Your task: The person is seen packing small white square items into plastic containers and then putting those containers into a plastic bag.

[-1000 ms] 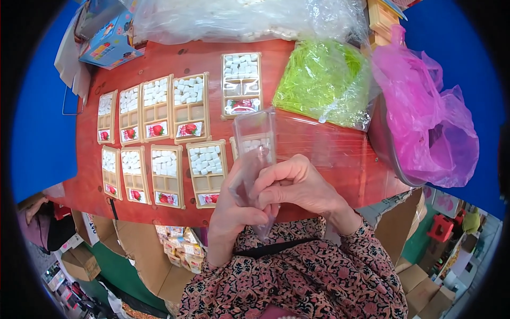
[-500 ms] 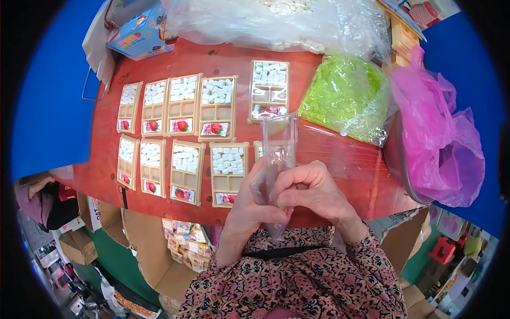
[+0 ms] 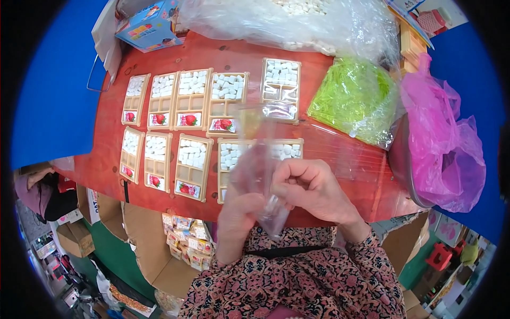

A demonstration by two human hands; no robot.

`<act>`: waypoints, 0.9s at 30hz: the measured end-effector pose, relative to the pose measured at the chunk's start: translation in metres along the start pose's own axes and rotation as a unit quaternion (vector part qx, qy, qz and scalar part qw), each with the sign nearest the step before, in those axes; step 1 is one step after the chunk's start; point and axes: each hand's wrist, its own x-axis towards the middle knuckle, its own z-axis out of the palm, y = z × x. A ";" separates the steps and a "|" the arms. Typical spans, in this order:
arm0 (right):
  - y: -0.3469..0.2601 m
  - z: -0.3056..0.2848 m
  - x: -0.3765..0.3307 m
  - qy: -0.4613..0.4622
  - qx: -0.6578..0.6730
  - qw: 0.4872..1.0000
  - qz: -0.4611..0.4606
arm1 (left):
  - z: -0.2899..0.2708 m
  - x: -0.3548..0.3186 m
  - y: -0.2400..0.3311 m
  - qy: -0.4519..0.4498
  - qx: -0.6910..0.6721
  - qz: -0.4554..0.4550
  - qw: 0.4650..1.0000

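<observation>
Nine trays lie filled; we work a clear sleeve at our chest.

Our left hand (image 3: pixel 237 215) and right hand (image 3: pixel 313 190) both pinch a clear plastic sleeve bag (image 3: pixel 258 170) upright between them. Beyond the hands, tan plastic trays of white cubes (image 3: pixel 189 159) lie in two rows on the red wooden surface (image 3: pixel 345 154); only one (image 3: pixel 280 87), ahead, looks bagged, so we judge most sleeving remains.

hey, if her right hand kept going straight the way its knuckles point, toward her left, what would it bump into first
Most likely the clear plastic bag it already pinches, then the left hand right behind it, gripping the same bag. Depth is hard to judge, but both sit close; the tray lies lower on the red table.
</observation>
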 end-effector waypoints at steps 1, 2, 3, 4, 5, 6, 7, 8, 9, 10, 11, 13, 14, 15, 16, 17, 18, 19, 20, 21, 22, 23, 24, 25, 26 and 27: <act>-0.007 0.002 0.001 0.009 0.004 1.000 0.012 | -0.007 -0.001 0.003 0.011 0.019 0.033 0.999; -0.012 0.002 0.003 0.017 0.008 1.000 0.025 | -0.011 -0.004 0.006 0.011 0.017 0.035 0.999; -0.015 0.000 0.005 0.011 -0.012 0.999 0.036 | -0.012 -0.007 0.010 0.042 0.004 0.057 0.997; -0.017 0.001 0.010 0.006 -0.013 0.999 0.037 | -0.016 -0.011 0.014 0.077 -0.007 0.082 0.994; -0.018 0.002 0.017 0.020 -0.061 0.997 0.032 | -0.030 -0.011 0.013 0.056 -0.012 0.104 0.993; -0.018 0.003 0.024 0.034 -0.108 0.993 0.026 | -0.036 -0.012 0.015 0.060 -0.012 0.108 0.992; -0.017 0.005 0.029 0.045 -0.093 0.995 0.015 | -0.037 -0.012 0.018 0.066 -0.029 0.126 0.989; -0.018 0.005 0.035 0.044 -0.096 0.994 0.015 | -0.036 -0.010 0.022 0.072 -0.047 0.143 0.986; -0.020 0.004 0.043 0.042 -0.101 0.994 0.007 | -0.033 -0.008 0.025 0.084 -0.011 0.194 0.977; -0.020 0.004 0.052 0.035 -0.104 0.994 -0.001 | -0.037 -0.006 0.029 0.087 -0.011 0.200 0.976; -0.017 0.004 0.062 0.048 -0.142 0.988 -0.023 | -0.044 -0.002 0.033 0.080 -0.025 0.213 0.973; -0.009 -0.002 0.083 0.038 -0.134 0.990 -0.025 | -0.052 0.004 0.043 0.073 -0.041 0.228 0.970; -0.006 -0.007 0.090 0.037 -0.126 0.991 -0.030 | -0.051 0.009 0.048 0.084 -0.042 0.220 0.971; -0.004 -0.010 0.096 0.038 -0.120 0.992 -0.024 | -0.049 0.013 0.051 0.094 -0.043 0.211 0.972; 0.000 -0.010 0.102 0.036 -0.120 0.992 -0.023 | -0.051 0.015 0.053 0.096 -0.043 0.213 0.971; 0.004 -0.010 0.108 0.038 -0.124 0.991 -0.014 | -0.053 0.017 0.054 0.093 -0.042 0.204 0.974; 0.006 -0.010 0.112 0.040 -0.128 0.991 -0.004 | -0.055 0.019 0.055 0.090 -0.040 0.195 0.976; 0.007 -0.011 0.114 0.039 -0.129 0.991 -0.003 | -0.058 0.021 0.054 0.091 -0.042 0.195 0.976; 0.008 -0.012 0.116 0.059 -0.118 0.991 0.012 | -0.062 0.024 0.051 0.100 -0.018 0.185 0.977; 0.008 -0.013 0.117 0.078 -0.108 0.991 0.027 | -0.065 0.026 0.049 0.110 0.007 0.175 0.978; 0.010 -0.014 0.119 0.077 -0.108 0.991 0.029 | -0.067 0.025 0.049 0.112 0.006 0.175 0.978; 0.013 -0.016 0.121 0.085 -0.123 0.988 0.031 | -0.068 0.023 0.047 0.113 0.028 0.180 0.977; 0.015 -0.018 0.122 0.094 -0.139 0.985 0.034 | -0.069 0.020 0.046 0.115 0.049 0.184 0.975; 0.016 -0.020 0.122 0.095 -0.139 0.985 0.035 | -0.069 0.017 0.044 0.116 0.049 0.183 0.975; 0.017 -0.023 0.122 0.094 -0.144 0.984 0.046 | -0.067 0.014 0.042 0.131 0.051 0.185 0.973; 0.018 -0.025 0.123 0.094 -0.150 0.983 0.056 | -0.065 0.010 0.041 0.146 0.054 0.188 0.970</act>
